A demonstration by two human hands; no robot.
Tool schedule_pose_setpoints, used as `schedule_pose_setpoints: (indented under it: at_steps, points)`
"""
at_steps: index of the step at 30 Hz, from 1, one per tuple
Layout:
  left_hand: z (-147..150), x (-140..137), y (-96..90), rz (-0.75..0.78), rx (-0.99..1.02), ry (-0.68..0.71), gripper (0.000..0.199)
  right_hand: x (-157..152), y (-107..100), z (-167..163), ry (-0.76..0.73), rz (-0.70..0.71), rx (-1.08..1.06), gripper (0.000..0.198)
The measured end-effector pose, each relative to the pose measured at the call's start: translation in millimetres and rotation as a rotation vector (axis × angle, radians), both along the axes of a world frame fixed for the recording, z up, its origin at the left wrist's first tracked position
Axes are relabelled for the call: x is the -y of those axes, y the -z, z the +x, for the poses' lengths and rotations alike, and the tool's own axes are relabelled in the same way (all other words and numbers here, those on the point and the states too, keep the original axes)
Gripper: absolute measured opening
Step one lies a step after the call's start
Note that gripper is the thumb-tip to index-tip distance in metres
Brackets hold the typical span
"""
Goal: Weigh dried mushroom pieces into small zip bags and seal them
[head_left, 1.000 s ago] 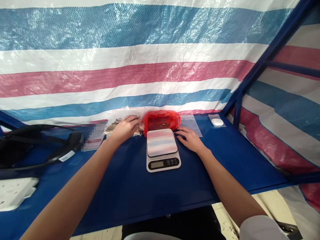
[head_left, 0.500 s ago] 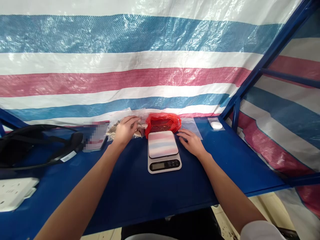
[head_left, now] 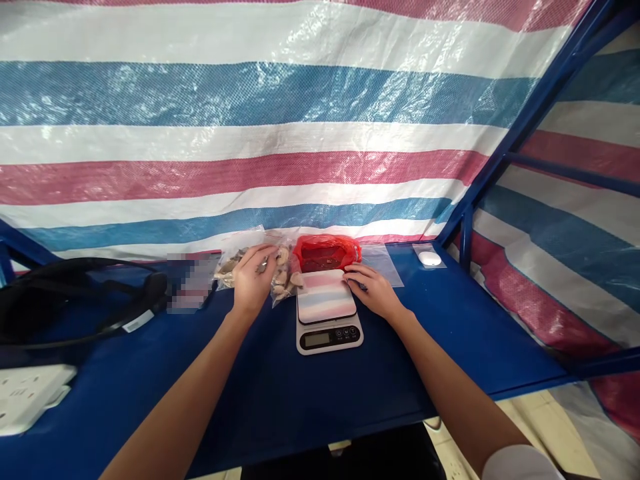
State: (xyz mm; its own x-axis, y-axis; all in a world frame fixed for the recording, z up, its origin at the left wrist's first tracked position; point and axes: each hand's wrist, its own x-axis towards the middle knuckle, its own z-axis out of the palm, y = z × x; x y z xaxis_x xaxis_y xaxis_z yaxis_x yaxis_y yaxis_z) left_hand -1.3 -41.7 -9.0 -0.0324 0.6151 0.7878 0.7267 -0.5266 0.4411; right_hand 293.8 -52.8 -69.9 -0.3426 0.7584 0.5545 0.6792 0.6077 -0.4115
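Observation:
My left hand (head_left: 254, 275) has curled fingers at the edge of a clear plastic bag (head_left: 284, 272) of beige, dried-looking pieces; the contact under the fingertips is partly hidden. Left of that hand lies another clear bag portion (head_left: 227, 270) with similar pieces. A white kitchen scale (head_left: 327, 300) with a pastel-striped top sits between my hands, the bag's pieces touching its upper left corner. My right hand (head_left: 374, 288) rests with fingers spread at the scale's upper right edge, holding nothing. Behind the scale stands an open red plastic bag (head_left: 327, 252) with small dark bits inside.
A flat clear bag (head_left: 387, 263) lies beyond my right hand, and a white oval case (head_left: 429, 259) farther right. At left are a blurred-out flat item (head_left: 193, 287), a black strapped headset (head_left: 75, 300) and a white power strip (head_left: 35, 397). Blue frame bars and striped sheeting surround the blue table.
The clear bag beside my left hand has come nearer, its pieces now at the scale's corner. My right hand has shifted slightly left onto the scale's edge. The view has tilted up a little.

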Motion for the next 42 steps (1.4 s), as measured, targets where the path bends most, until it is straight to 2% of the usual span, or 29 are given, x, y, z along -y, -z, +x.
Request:
schedule_pose_setpoints:
  at_steps: [4,8,14,17,21,25,33,37,42]
  points:
    - [2,0,4.2,-0.018,0.076,0.027,0.022,2,0,-1,0.001,0.008,-0.032,0.026]
    - [6,1,1.8,-0.066,0.270,0.030,0.019,3,-4,0,-0.018,-0.002,-0.091,0.025]
    - [26,8,-8.7,-0.153,0.618,0.185,0.020,-2,-22,-19,-0.110,-0.049,-0.312,0.026]
    - [38,10,-4.8,-0.234,0.766,0.284,0.023,-10,-27,-34,-0.104,-0.156,-0.556,0.028]
    - [47,10,10.9,-0.363,0.956,0.432,0.029,-21,-23,-48,-0.104,-0.370,-0.925,0.048]
    - [49,11,25.5,-0.484,1.091,0.523,0.033,-21,-15,-51,-0.090,-0.499,-1.034,0.054]
    - [42,12,32.4,-0.565,1.085,0.469,0.032,-12,-13,-46,0.019,-0.510,-1.006,0.041]
    - [37,11,33.7,-0.546,1.071,0.400,0.030,-7,-15,-50,0.045,-0.542,-0.959,0.039]
    - [28,10,34.6,-0.495,0.917,0.347,0.028,-3,-19,-60,0.032,-0.615,-1.025,0.039]
